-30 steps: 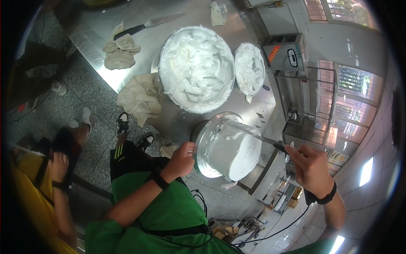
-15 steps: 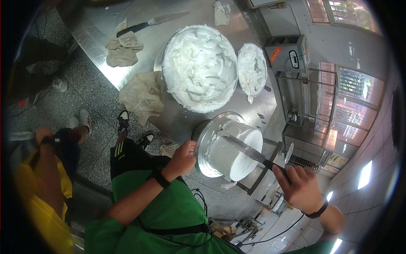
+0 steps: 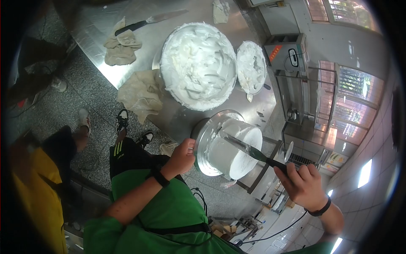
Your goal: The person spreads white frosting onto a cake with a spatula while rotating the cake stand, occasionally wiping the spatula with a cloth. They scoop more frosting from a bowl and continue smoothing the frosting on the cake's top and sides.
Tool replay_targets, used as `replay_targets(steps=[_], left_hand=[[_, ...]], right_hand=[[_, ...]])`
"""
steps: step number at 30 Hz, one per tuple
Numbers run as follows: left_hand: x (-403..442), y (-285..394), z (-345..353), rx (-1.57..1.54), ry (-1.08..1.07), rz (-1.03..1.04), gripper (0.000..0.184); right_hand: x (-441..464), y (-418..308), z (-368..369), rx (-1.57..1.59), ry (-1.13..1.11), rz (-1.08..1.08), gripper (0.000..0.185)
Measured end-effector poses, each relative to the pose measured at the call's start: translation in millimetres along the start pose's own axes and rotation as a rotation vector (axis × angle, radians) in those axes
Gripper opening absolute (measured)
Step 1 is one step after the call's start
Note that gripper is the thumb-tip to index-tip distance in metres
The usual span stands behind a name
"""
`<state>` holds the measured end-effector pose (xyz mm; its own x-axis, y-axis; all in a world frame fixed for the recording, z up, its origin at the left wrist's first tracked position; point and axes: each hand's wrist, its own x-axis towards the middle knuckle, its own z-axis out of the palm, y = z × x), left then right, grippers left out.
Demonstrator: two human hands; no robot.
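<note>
My right hand (image 3: 305, 186) is closed around the black handle of a palette knife (image 3: 240, 144). Its blade lies against the side of a cake (image 3: 242, 160) coated in white cream. The cake sits on a round metal cake turntable (image 3: 204, 155), which looks tilted in this view. At the turntable's near-left rim, my left hand (image 3: 182, 157) has its fingers curled and touching the edge. A big bowl of white cream (image 3: 164, 73) stands just beyond the turntable. Beside it is a smaller bowl of cream (image 3: 265, 67) with a dark handle end showing.
On the steel table (image 3: 95, 40) lie beige cloths (image 3: 141, 93) and a second palette knife (image 3: 135, 26). A white cloth (image 3: 220, 12) rests at the far edge. A person in a yellow shirt (image 3: 36, 186) stands at left. Metal shelving (image 3: 302, 101) lines the right side.
The palette knife's blade has turned, looking narrower and darker near the handle. My left hand stays at the turntable rim. The person in yellow has shifted, and their hand no longer shows clearly.
</note>
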<state>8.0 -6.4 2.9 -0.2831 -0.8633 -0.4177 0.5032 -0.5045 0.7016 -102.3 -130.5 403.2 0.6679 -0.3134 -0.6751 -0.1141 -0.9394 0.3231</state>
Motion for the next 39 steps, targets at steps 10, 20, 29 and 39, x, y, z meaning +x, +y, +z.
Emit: replay_targets(steps=[10, 20, 29, 39], left_hand=[[-2, 6, -2, -0.034, -0.024, -0.008, 0.049], [-3, 8, -2, -0.047, -0.026, -0.01, 0.049], [-1, 5, -2, -0.043, -0.026, -0.011, 0.048], [-3, 5, -4, -0.049, -0.043, -0.031, 0.043]], right_hand=[[5, 10, 4, -0.071, 0.046, -0.019, 0.037], [3, 23, 12, -0.022, 0.023, 0.092, 0.048], [3, 39, 22, 0.112, 0.006, 0.239, 0.054], [-5, 52, 31, 0.36, 0.105, 0.517, 0.041]])
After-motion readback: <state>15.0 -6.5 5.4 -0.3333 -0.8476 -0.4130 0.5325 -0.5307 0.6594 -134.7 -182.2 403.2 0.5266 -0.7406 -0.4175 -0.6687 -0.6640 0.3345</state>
